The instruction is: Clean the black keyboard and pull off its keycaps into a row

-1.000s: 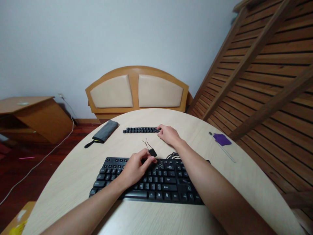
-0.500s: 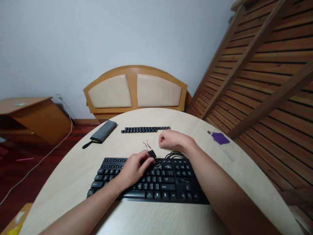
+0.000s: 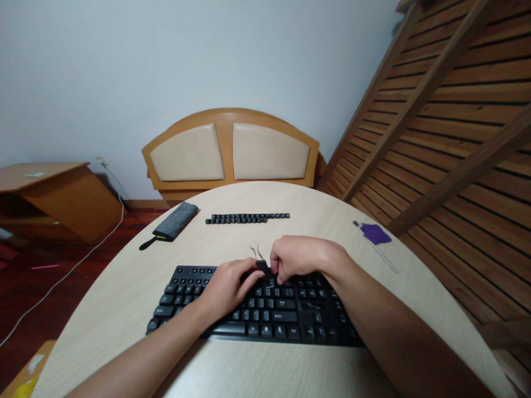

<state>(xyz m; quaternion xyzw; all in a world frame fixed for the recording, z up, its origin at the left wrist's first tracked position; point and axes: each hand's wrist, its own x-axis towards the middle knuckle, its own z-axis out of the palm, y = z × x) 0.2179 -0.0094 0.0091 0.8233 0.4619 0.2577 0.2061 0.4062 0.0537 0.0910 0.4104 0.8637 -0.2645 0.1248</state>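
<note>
A black keyboard (image 3: 232, 329) lies in front of me, with several key positions bare in its upper rows. My left hand (image 3: 226, 284) rests over its middle, thumb and fingers pinched on a keycap puller (image 3: 263, 267). The puller has a small black body and thin wires sticking up, and it stands tilted over the upper rows. Close to its right side is my right hand (image 3: 301, 257), fingers curled and pointing down at the keys. What these fingertips hold, if anything, is hidden. Rows of loose black keycaps (image 3: 236, 219) lie behind the keyboard.
On the round table (image 3: 124, 315) are a grey pouch (image 3: 176, 221) at left and a purple cloth (image 3: 376, 233) beside a thin clear stick (image 3: 384, 257) at right. A padded headboard (image 3: 226, 119) stands behind, slatted wood (image 3: 456, 155) at right.
My right hand has come down from above the table to the keys beside the puller. In my left hand the puller has shifted slightly right and more upright.
</note>
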